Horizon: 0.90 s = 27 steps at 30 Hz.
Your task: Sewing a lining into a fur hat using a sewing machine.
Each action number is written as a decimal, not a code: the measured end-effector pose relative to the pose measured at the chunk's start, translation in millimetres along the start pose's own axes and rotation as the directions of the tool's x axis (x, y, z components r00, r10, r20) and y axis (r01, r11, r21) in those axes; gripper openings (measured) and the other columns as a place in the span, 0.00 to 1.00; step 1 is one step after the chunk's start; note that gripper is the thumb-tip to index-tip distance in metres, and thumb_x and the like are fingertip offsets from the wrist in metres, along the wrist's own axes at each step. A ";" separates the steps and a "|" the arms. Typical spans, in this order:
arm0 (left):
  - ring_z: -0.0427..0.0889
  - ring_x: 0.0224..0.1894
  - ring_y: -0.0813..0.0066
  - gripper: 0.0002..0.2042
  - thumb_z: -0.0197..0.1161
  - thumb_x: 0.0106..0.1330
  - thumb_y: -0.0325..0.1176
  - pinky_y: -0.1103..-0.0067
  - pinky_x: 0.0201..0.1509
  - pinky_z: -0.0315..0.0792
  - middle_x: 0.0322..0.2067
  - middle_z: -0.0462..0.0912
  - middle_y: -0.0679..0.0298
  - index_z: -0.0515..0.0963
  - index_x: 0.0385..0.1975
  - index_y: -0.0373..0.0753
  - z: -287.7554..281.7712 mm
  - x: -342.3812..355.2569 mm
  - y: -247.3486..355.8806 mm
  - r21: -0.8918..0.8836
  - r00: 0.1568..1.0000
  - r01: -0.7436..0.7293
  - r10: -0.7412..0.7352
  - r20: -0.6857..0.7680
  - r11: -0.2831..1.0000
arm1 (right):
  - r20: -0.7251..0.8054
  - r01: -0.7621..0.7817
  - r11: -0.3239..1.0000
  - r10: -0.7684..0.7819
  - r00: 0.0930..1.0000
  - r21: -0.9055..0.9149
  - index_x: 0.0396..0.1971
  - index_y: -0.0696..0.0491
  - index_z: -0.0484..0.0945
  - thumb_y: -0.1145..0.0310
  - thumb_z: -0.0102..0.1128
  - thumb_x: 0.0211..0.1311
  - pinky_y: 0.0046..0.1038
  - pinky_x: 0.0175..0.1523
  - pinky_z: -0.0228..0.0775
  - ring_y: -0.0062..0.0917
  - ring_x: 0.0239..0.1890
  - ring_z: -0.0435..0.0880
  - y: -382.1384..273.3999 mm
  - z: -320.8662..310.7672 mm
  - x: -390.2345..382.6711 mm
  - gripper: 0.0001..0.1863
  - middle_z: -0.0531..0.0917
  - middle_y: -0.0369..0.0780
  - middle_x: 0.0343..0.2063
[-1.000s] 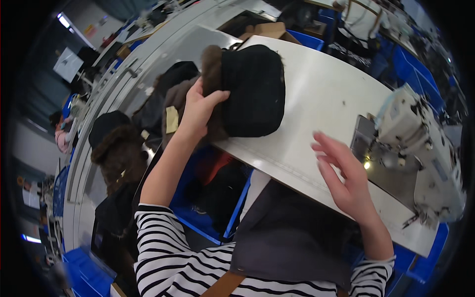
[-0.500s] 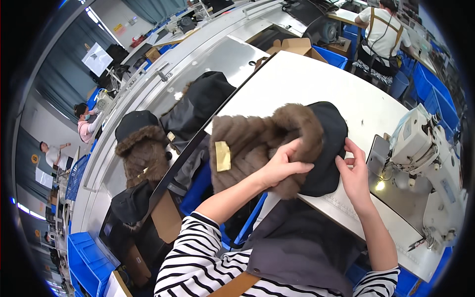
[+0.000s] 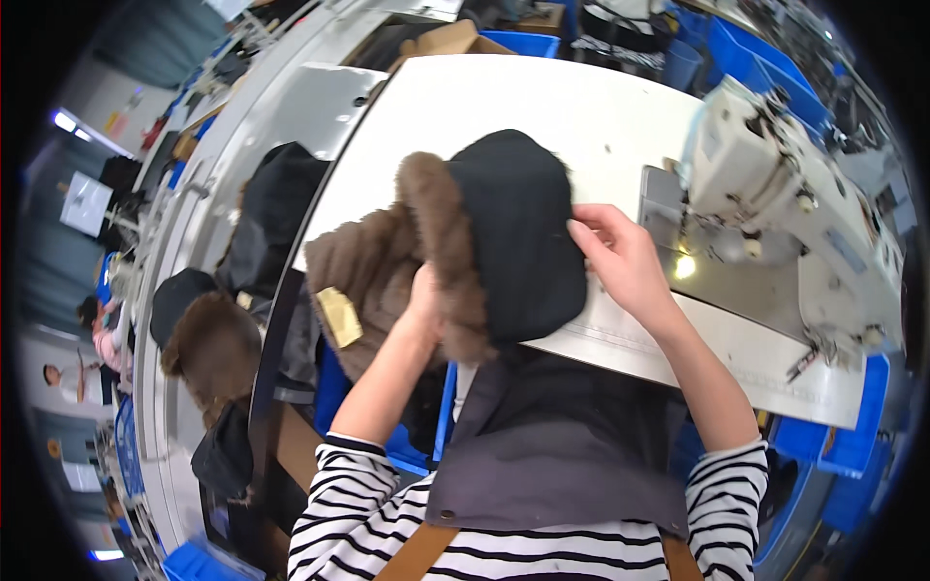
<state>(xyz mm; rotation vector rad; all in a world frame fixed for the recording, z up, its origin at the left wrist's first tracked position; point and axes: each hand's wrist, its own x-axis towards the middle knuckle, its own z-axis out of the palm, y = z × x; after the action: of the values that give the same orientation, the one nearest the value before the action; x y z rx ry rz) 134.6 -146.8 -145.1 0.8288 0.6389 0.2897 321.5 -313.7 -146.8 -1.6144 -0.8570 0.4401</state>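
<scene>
Over the white table, I hold a fur hat (image 3: 523, 232) with a smooth black crown and a brown fur band. Its brown fur flap spreads to the left and carries a pale yellow patch (image 3: 338, 317). My left hand (image 3: 423, 302) reaches into the hat from the flap side and supports it; its fingers are hidden behind the fur band. At the crown's right edge, the thumb and bent fingers of my right hand (image 3: 620, 254) pinch the black cloth.
A white sewing machine (image 3: 756, 165) with a lit lamp stands right of the hat on the white table (image 3: 387, 126). More fur hats (image 3: 218, 339) lie left, beyond the table's dark edge. Blue bins (image 3: 823, 436) and a cardboard box (image 3: 450, 41) are around.
The hat has turned so that more of its black crown faces me. My left hand has gone deeper behind the fur band. The whole view has shifted.
</scene>
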 end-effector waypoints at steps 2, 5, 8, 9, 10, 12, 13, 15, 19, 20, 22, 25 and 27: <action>0.76 0.62 0.65 0.28 0.51 0.79 0.48 0.68 0.66 0.75 0.63 0.75 0.57 0.66 0.70 0.34 -10.5 5.7 -7.3 0.141 0.992 -0.093 0.079 0.096 0.986 | 0.178 -0.210 0.938 0.165 0.970 0.276 0.54 0.57 0.82 0.64 0.56 0.78 0.17 0.38 0.72 0.11 0.34 0.78 -4.7 -1.6 -0.9 0.15 0.84 0.31 0.36; 0.75 0.64 0.67 0.25 0.50 0.80 0.44 0.72 0.67 0.72 0.63 0.75 0.56 0.67 0.69 0.34 -24.2 11.6 -18.5 0.583 0.897 -0.442 0.351 0.269 0.682 | 0.274 -0.291 0.947 0.246 0.930 0.137 0.56 0.57 0.81 0.64 0.57 0.76 0.25 0.40 0.77 0.19 0.35 0.82 -11.9 5.0 -9.7 0.17 0.86 0.37 0.39; 0.74 0.64 0.68 0.24 0.50 0.80 0.42 0.74 0.68 0.71 0.63 0.75 0.55 0.68 0.68 0.33 -31.3 12.0 -20.9 0.758 0.735 -0.626 0.462 0.496 0.182 | 0.307 0.278 0.950 -0.225 0.925 -0.141 0.58 0.62 0.76 0.73 0.56 0.72 0.31 0.40 0.74 0.30 0.31 0.82 -14.1 19.2 -19.4 0.17 0.81 0.42 0.30; 0.74 0.64 0.68 0.24 0.51 0.80 0.42 0.74 0.68 0.71 0.63 0.75 0.55 0.68 0.68 0.33 -32.5 10.8 -19.0 0.760 0.716 -0.636 0.466 0.519 0.130 | 0.315 0.304 0.938 -0.240 0.918 -0.170 0.59 0.60 0.75 0.71 0.57 0.72 0.34 0.40 0.75 0.36 0.31 0.82 -14.3 20.6 -21.7 0.19 0.82 0.45 0.32; 0.74 0.64 0.69 0.24 0.51 0.79 0.41 0.74 0.68 0.71 0.63 0.75 0.56 0.68 0.68 0.33 -33.3 9.8 -16.3 0.761 0.709 -0.639 0.465 0.530 0.108 | 0.348 0.270 0.935 -0.180 0.920 -0.230 0.61 0.59 0.73 0.69 0.57 0.71 0.36 0.40 0.76 0.42 0.31 0.82 -14.7 20.4 -23.6 0.21 0.82 0.48 0.34; 0.74 0.64 0.69 0.24 0.52 0.79 0.41 0.75 0.68 0.71 0.62 0.76 0.56 0.68 0.67 0.33 -33.8 7.4 -9.0 0.762 0.721 -0.634 0.453 0.524 0.130 | 0.403 0.196 0.942 -0.073 0.912 -0.273 0.63 0.58 0.70 0.66 0.60 0.70 0.38 0.39 0.76 0.45 0.29 0.82 -17.0 19.9 -25.4 0.25 0.83 0.49 0.35; 0.74 0.63 0.69 0.24 0.52 0.78 0.41 0.75 0.68 0.71 0.62 0.76 0.56 0.68 0.67 0.33 -33.7 6.7 -5.1 0.761 0.729 -0.632 0.445 0.520 0.146 | 0.425 0.154 0.955 -0.034 0.905 -0.252 0.64 0.58 0.68 0.65 0.61 0.69 0.37 0.38 0.76 0.41 0.27 0.82 -18.7 19.2 -25.4 0.27 0.83 0.47 0.33; 0.74 0.63 0.69 0.24 0.53 0.77 0.40 0.75 0.67 0.71 0.61 0.76 0.56 0.69 0.67 0.33 -32.3 7.3 0.7 0.762 0.744 -0.625 0.425 0.516 0.169 | 0.393 0.035 0.995 0.005 0.920 -0.093 0.64 0.58 0.68 0.65 0.64 0.69 0.34 0.35 0.76 0.32 0.24 0.80 -23.1 21.2 -27.1 0.28 0.83 0.43 0.31; 0.75 0.62 0.70 0.24 0.55 0.76 0.39 0.75 0.67 0.71 0.60 0.77 0.56 0.69 0.66 0.33 -27.2 10.0 4.8 0.761 0.751 -0.625 0.401 0.525 0.175 | 0.240 -0.159 0.928 0.078 0.968 0.338 0.61 0.58 0.73 0.67 0.65 0.71 0.24 0.32 0.75 0.15 0.25 0.77 -26.2 22.5 -32.2 0.23 0.81 0.34 0.30; 0.75 0.62 0.70 0.24 0.55 0.76 0.39 0.75 0.67 0.71 0.60 0.77 0.56 0.70 0.66 0.33 -25.1 10.0 4.2 0.761 0.751 -0.625 0.398 0.527 0.173 | 0.189 -0.125 0.889 0.044 0.981 0.440 0.60 0.57 0.74 0.67 0.65 0.71 0.21 0.32 0.75 0.12 0.26 0.76 -25.7 21.3 -33.0 0.21 0.81 0.32 0.31; 0.75 0.62 0.70 0.24 0.56 0.75 0.39 0.75 0.66 0.71 0.60 0.78 0.57 0.70 0.66 0.33 -20.5 8.5 3.1 0.762 0.751 -0.625 0.392 0.531 0.166 | 0.176 -0.143 0.882 0.069 0.982 0.450 0.60 0.57 0.76 0.67 0.63 0.73 0.20 0.32 0.75 0.13 0.28 0.77 -25.0 17.7 -33.7 0.20 0.82 0.32 0.32; 0.76 0.61 0.71 0.24 0.57 0.74 0.38 0.76 0.66 0.71 0.59 0.78 0.57 0.70 0.66 0.33 -13.4 2.1 -0.6 0.765 0.745 -0.627 0.398 0.535 0.146 | 0.225 -0.177 0.810 0.057 0.973 0.558 0.58 0.58 0.78 0.67 0.59 0.74 0.21 0.35 0.78 0.17 0.33 0.81 -28.1 7.8 -31.0 0.17 0.85 0.34 0.37; 0.76 0.61 0.71 0.24 0.58 0.73 0.38 0.76 0.66 0.71 0.58 0.79 0.57 0.71 0.65 0.33 -9.4 -3.3 -2.1 0.772 0.749 -0.620 0.399 0.529 0.141 | 0.357 -0.294 0.697 0.058 0.932 0.654 0.52 0.60 0.81 0.70 0.57 0.73 0.26 0.36 0.80 0.22 0.32 0.84 -35.0 0.4 -30.9 0.13 0.87 0.37 0.39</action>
<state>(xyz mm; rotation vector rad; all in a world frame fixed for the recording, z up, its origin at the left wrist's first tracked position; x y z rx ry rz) 126.1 -144.2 -150.1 2.2524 0.2176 0.4686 290.9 -334.9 -118.6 -0.9130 -0.6358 1.0524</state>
